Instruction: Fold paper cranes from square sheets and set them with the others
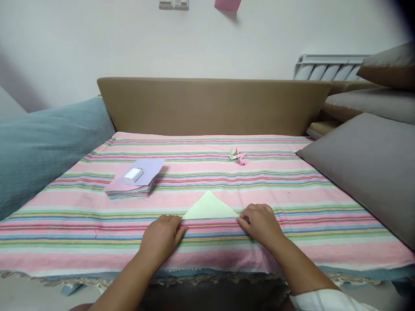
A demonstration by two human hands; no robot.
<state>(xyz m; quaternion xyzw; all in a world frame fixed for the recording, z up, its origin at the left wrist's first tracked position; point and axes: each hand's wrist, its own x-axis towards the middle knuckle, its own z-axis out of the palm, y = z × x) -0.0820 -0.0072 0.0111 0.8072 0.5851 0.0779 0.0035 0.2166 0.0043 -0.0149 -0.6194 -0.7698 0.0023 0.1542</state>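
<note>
A pale green sheet of origami paper [209,206], folded into a triangle, lies on the striped cloth with its peak pointing away from me. My left hand [161,238] is closed at the triangle's left corner, thumb stretched along the near side. At the opposite corner, my right hand [260,222] pinches the paper between thumb and curled fingers. The long folded edge runs between both hands and faces me. Each hand partly hides the corner it holds.
To the left stands a stack of colored paper [129,191] with a white charger plug [133,174] on top. Small folded paper figures [238,156], green and pink, lie farther back. Grey cushions [366,160] border the right side, a blue covered armrest [55,142] the left.
</note>
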